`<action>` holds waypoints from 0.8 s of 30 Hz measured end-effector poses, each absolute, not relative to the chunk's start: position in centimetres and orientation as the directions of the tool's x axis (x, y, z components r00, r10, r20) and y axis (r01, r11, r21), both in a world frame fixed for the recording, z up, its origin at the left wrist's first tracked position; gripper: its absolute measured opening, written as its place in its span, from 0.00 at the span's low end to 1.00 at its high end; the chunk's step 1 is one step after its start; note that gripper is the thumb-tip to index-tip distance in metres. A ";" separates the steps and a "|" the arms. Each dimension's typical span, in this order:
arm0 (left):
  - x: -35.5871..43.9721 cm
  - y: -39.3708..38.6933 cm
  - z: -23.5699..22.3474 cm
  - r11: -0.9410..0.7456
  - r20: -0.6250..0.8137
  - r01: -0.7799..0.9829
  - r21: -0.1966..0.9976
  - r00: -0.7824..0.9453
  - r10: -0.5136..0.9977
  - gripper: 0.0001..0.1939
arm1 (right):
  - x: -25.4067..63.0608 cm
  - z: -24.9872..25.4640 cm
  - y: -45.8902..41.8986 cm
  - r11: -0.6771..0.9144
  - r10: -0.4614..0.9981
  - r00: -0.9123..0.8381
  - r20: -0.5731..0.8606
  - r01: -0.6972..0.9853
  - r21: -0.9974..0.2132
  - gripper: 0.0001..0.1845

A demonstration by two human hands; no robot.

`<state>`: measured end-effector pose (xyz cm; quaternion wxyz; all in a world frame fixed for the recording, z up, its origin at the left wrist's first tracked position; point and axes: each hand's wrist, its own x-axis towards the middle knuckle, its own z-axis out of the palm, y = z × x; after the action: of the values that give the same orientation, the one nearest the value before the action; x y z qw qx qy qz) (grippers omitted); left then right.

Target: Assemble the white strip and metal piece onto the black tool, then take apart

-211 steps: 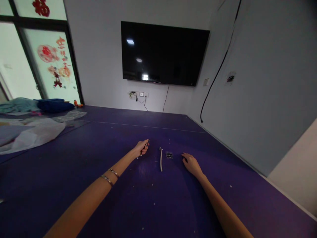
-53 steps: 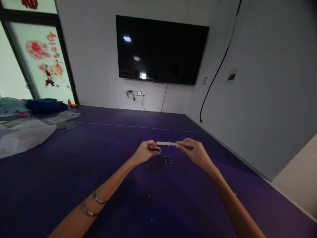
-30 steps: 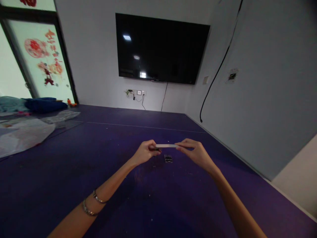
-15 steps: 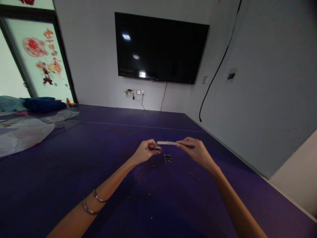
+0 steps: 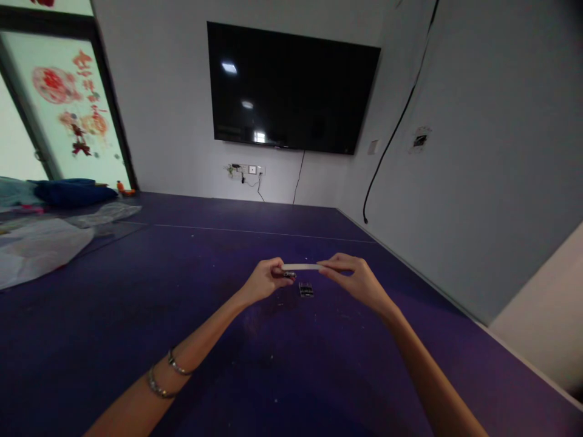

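My right hand pinches one end of a thin, pale, slightly bent strip between thumb and fingers. The strip's other end reaches the fingertips of my left hand; whether they grip it I cannot tell. My left hand is closed on a small silvery metal piece, mostly hidden by the fingers, so its kind is unclear. Just below the strip, on the purple surface, lies a small clear-and-black flat item, too small to make out.
A large TV hangs on the wall above wall sockets. From the right wall a black cable dangles. White plastic sheeting and dark blue cloth lie at the left, beside a decorated glass door.
The pale strip and my right hand have shifted a little left, and the strip's left end now meets my left fingers. The whole view has moved slightly.
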<state>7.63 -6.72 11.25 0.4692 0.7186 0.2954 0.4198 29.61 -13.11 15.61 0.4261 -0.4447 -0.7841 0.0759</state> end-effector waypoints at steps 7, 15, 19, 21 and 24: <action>7.7 -6.6 11.1 -0.373 0.324 0.016 0.928 0.464 0.825 0.12 | 29.8 15.4 -12.8 0.583 0.757 -0.218 0.616 0.650 -0.487 0.11; 7.7 -6.8 11.3 -0.421 0.347 0.057 0.905 0.470 0.812 0.10 | 29.5 15.8 -13.2 0.609 0.746 -0.272 0.608 0.649 -0.456 0.12; 7.7 -6.8 11.2 -0.376 0.314 0.039 0.926 0.471 0.824 0.11 | 29.6 15.7 -13.0 0.590 0.746 -0.232 0.625 0.666 -0.457 0.12; 7.7 -6.8 11.2 -0.374 0.313 0.036 0.927 0.474 0.823 0.11 | 29.6 15.9 -13.2 0.596 0.744 -0.243 0.622 0.663 -0.453 0.12; 7.7 -6.6 11.1 -0.403 0.334 0.054 0.914 0.467 0.819 0.11 | 29.4 16.0 -13.3 0.614 0.740 -0.282 0.611 0.654 -0.443 0.12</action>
<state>7.72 -6.64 11.09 0.4559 0.7250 0.3011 0.4193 29.38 -13.34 16.03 0.4109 -0.4363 -0.7988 0.0526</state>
